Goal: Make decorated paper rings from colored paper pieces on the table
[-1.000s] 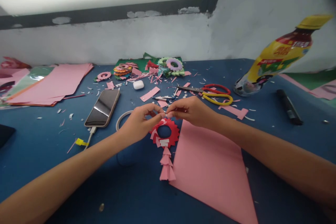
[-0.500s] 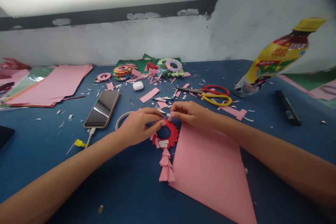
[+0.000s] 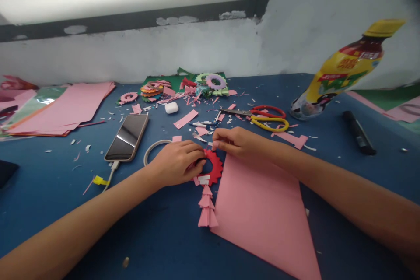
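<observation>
A red paper ring with toothed edges (image 3: 215, 168) lies on the blue table (image 3: 49, 170), with a pink tassel of stacked paper cones (image 3: 206, 205) hanging from its lower edge. My left hand (image 3: 177, 162) presses down on the ring's left side with curled fingers. My right hand (image 3: 234, 142) pinches a small white bit of paper or tape at the ring's top edge. A large pink paper sheet (image 3: 265, 214) lies under my right wrist.
A phone on a cable (image 3: 127, 136) and a tape ring (image 3: 154, 148) lie left of my hands. Scissors (image 3: 262, 116), paper scraps, finished paper rings (image 3: 183, 85), a pink sheet stack (image 3: 65, 105), a tilted bottle (image 3: 341, 72) and a black marker (image 3: 357, 133) surround them.
Both hands have lowered the red ring onto the table. My left hand now presses flat on it, and my right hand has moved down to its top edge.
</observation>
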Tool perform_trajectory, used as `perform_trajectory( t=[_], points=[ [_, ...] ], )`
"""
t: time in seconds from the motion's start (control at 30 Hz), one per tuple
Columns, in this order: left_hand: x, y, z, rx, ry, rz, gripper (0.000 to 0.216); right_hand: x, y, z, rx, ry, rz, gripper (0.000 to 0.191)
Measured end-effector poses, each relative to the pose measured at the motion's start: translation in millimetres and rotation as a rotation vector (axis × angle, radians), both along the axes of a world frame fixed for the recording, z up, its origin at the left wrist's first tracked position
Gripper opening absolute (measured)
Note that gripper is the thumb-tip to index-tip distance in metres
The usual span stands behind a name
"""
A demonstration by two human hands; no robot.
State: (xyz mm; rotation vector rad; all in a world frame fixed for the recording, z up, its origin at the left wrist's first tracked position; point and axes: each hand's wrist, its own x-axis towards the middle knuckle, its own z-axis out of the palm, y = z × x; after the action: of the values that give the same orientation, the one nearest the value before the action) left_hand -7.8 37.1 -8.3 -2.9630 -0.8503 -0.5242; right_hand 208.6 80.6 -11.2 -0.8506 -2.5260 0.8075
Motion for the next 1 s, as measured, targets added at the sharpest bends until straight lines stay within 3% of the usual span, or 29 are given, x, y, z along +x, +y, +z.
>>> perform_trajectory(
  t=[0.37,0.6,1.0],
  points=[
    [1.3,-1.0,-2.7,0.052,0.043,0.023,0.028,-2.4,2.0,0.6,0.168,-0.082,-0.001,0.019],
    [3.9,-4.1,-2.1,0.038,0.016,0.024,0.026,-6.5,2.3,-1.7,0.26,-0.011,0.032,0.021],
    [4.9,-7.6,-0.8,0.114,0.047,0.066,0.028,-8.9,-2.3,-0.9,0.114,-0.017,0.045,0.022]
  ],
)
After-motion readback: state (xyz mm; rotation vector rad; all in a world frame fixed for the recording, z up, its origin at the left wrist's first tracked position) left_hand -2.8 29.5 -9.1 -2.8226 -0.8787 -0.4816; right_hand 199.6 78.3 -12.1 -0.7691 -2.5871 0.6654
